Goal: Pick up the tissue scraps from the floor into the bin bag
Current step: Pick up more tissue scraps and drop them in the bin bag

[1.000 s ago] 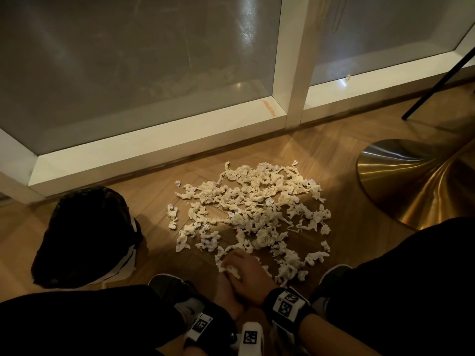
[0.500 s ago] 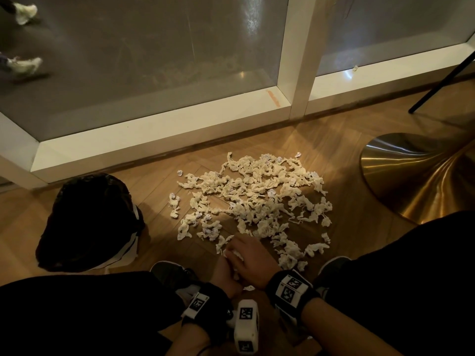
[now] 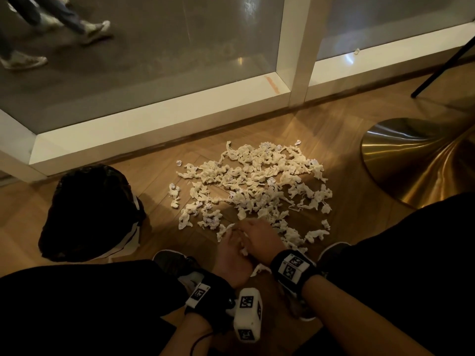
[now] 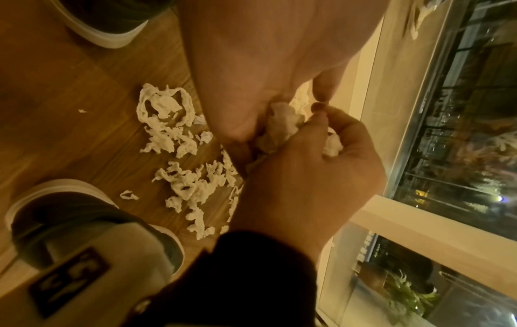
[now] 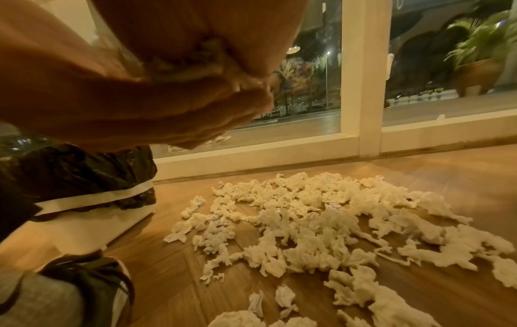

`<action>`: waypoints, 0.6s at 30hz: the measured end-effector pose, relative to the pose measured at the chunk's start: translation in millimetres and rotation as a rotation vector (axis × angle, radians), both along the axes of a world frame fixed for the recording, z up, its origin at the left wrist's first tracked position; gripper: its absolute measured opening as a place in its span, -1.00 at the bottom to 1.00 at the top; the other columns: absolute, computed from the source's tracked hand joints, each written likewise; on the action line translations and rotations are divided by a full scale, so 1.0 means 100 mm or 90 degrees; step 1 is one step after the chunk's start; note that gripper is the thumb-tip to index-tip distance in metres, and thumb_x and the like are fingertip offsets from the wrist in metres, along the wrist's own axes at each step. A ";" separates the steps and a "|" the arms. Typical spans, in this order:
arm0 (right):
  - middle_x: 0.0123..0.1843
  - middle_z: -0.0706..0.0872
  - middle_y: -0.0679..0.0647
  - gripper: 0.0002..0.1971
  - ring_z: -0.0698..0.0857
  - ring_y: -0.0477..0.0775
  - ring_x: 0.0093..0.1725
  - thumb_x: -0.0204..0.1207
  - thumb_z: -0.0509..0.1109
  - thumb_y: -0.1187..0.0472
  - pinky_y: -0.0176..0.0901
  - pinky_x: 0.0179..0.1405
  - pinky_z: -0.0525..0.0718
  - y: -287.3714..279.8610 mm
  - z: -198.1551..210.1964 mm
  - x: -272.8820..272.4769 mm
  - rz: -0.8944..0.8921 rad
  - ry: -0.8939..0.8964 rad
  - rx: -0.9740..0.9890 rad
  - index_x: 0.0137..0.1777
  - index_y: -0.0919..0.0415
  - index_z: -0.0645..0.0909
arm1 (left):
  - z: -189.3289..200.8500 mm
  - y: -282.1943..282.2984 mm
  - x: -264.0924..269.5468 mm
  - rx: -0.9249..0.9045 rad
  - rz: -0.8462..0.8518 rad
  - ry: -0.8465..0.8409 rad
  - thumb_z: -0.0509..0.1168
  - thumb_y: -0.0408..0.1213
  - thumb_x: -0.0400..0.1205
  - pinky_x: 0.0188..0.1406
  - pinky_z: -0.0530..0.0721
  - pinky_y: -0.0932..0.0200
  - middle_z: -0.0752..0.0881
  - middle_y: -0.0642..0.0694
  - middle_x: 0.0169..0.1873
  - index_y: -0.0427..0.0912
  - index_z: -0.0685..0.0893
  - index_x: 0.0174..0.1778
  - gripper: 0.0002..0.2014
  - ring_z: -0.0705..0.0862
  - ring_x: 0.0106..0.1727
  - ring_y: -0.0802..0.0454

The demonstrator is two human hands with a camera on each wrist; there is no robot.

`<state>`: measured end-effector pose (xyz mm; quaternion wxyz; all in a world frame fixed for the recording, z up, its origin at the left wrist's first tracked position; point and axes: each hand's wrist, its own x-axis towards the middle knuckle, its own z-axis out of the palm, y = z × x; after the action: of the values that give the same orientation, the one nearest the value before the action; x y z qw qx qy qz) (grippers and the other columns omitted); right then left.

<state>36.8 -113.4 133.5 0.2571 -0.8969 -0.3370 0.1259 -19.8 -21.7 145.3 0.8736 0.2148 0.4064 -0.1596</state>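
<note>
Both hands gather: the left hand (image 4: 302,177) and right hand (image 3: 259,240) press a wad of tissue scraps (image 4: 282,126) between their grips; next it must swing left to the bin bag (image 3: 90,211).

wooden floor (image 3: 341,129) strewn with tissue scraps (image 3: 257,186)

herringbone boards run up to a white window frame (image 3: 164,124). the scraps lie in a loose heap just beyond the fingertips (image 3: 240,227) of both hands, a few stray bits nearer the wrists, between two dark shoes (image 3: 174,263). well to the left of the fingers stands the black bin bag (image 3: 90,211), apart from the heap. far to their right a brass-coloured round base (image 3: 411,160) rests on the boards, and beyond it a thin black leg (image 3: 437,70) touches down.
</note>
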 end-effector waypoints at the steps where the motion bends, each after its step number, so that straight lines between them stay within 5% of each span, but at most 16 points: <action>1: 0.27 0.66 0.13 -0.70 0.60 0.13 0.24 0.65 0.21 0.19 0.02 0.36 0.43 -0.01 0.02 0.01 -0.012 0.012 0.007 0.34 0.16 0.56 | 0.02 -0.02 -0.02 -0.010 0.015 0.012 0.04 0.10 0.68 0.03 0.60 -0.07 0.77 -0.25 -0.02 -0.21 0.61 0.28 -0.49 0.77 -0.02 -0.15; 5: 0.13 0.74 0.14 -0.75 0.69 0.11 0.07 0.67 0.19 0.21 -0.17 0.11 0.54 -0.03 0.02 0.03 -0.061 0.051 0.093 0.26 0.16 0.61 | -0.09 -0.07 -0.06 0.000 -0.020 -0.027 -0.05 0.12 0.73 0.12 0.61 -0.12 0.68 -0.30 0.25 -0.21 0.61 0.32 -0.45 0.63 0.27 -0.24; 11: 0.07 0.76 0.15 -0.71 0.70 0.08 0.03 0.69 0.15 0.15 -0.17 0.03 0.57 0.04 0.10 0.00 -0.112 0.106 0.197 0.19 0.24 0.66 | 0.07 -0.13 -0.02 -0.044 0.017 -0.029 -0.07 -0.07 0.77 -0.17 0.75 -0.01 0.67 -0.27 0.13 -0.23 0.57 0.28 -0.58 0.62 0.12 -0.18; 13: 0.07 0.75 0.16 -0.66 0.69 0.09 0.03 0.67 0.13 0.08 -0.10 0.07 0.58 0.08 0.07 -0.06 -0.081 0.114 0.204 0.17 0.24 0.66 | 0.03 -0.08 0.00 -0.022 0.028 -0.034 -0.07 -0.20 0.80 -0.24 0.74 0.19 0.60 -0.19 0.13 -0.25 0.52 0.26 -0.67 0.65 0.02 -0.03; 15: 0.08 0.72 0.14 -0.59 0.66 0.12 0.05 0.67 0.03 0.00 0.02 0.12 0.51 0.10 0.00 -0.11 -0.032 0.084 0.129 0.15 0.20 0.65 | 0.03 -0.05 0.03 0.134 -0.054 0.004 0.01 -0.40 0.78 -0.20 0.61 0.52 0.52 -0.16 0.24 -0.32 0.43 0.37 -0.73 0.69 0.06 0.12; 18: 0.19 0.69 0.06 -0.40 0.58 0.08 0.21 0.63 -0.22 -0.12 0.06 0.35 0.33 0.09 -0.08 -0.15 0.033 -0.012 0.001 0.23 0.12 0.61 | 0.14 0.00 0.03 0.475 -0.259 -0.001 0.20 -0.27 0.71 0.12 0.44 0.43 0.57 -0.20 0.30 -0.28 0.47 0.38 -0.67 0.55 0.30 -0.03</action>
<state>22.2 -104.7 125.9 0.2511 -0.8888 -0.3629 0.1239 -16.8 -21.2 159.2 0.6870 0.5921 0.3851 -0.1707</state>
